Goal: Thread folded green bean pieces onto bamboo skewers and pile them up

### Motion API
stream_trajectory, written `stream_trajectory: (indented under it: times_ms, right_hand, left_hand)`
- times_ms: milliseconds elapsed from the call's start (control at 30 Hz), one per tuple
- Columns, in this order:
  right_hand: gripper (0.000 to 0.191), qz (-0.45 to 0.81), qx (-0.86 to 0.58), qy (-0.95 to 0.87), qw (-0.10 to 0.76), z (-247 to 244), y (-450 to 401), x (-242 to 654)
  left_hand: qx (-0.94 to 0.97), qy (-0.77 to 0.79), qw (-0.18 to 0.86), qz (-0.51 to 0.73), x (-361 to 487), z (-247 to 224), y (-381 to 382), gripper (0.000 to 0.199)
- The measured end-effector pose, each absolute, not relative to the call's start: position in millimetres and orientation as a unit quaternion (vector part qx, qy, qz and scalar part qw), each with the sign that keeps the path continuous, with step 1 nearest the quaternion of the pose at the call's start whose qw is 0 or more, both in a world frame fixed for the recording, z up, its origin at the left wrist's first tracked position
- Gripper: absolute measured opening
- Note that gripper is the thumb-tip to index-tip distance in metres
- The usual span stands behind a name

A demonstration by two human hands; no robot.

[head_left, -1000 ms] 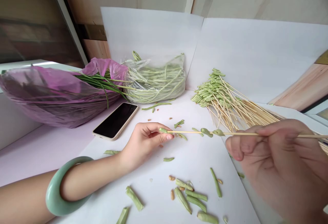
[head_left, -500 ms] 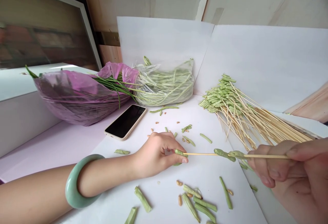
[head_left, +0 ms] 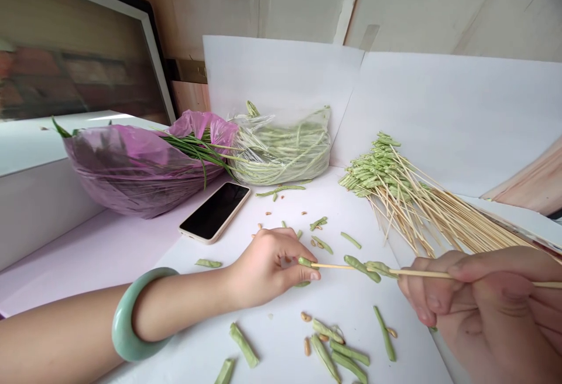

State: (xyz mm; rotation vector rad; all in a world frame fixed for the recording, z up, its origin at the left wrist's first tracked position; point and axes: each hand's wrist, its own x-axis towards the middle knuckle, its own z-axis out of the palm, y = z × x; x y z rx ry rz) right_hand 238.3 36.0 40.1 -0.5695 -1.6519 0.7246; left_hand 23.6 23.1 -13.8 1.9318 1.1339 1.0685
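Observation:
My left hand point(head_left: 274, 260), below a pale green bangle-wearing wrist, pinches a short green bean piece point(head_left: 306, 261) between thumb and fingers. The tip of a thin bamboo skewer point(head_left: 333, 266) meets that piece; whether it has gone in, I cannot tell. Two more bean pieces point(head_left: 362, 268) are threaded crosswise along the skewer, close to my right hand point(head_left: 487, 296), which is closed around the shaft. Loose bean pieces point(head_left: 349, 353) and small tan beans point(head_left: 306, 317) lie on the white sheet in front of me.
Bean-tipped skewers point(head_left: 381, 167) are heaped at the right. Behind, a clear bag of long beans point(head_left: 285, 144) stands beside a purple bag of green stalks point(head_left: 140, 167). A phone point(head_left: 215, 211) lies left of centre. White boards point(head_left: 461, 115) close off the back.
My right hand has moved left along with the skewer, bringing the threaded bean pieces nearer my left hand. The left hand stays nearly in place, still pinching its piece.

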Motion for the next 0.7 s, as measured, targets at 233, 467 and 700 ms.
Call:
stream_trajectory:
  times_ms: [233,467,700]
  right_hand:
    - [0.037,0.208,-0.242,-0.794,0.517,38,34,247]
    - [0.022,0.27,-0.191,-0.791,0.515,16,31,237]
    - [0.018,0.329,-0.167,-0.765,0.527,8,29,233]
  left_hand:
    - [0.779,0.38,0.268,0.421,23,-16,22,0.021]
    - [0.809,0.335,0.249,0.414,27,-10,18,0.02]
    - [0.817,0.317,0.241,0.417,27,-12,16,0.021]
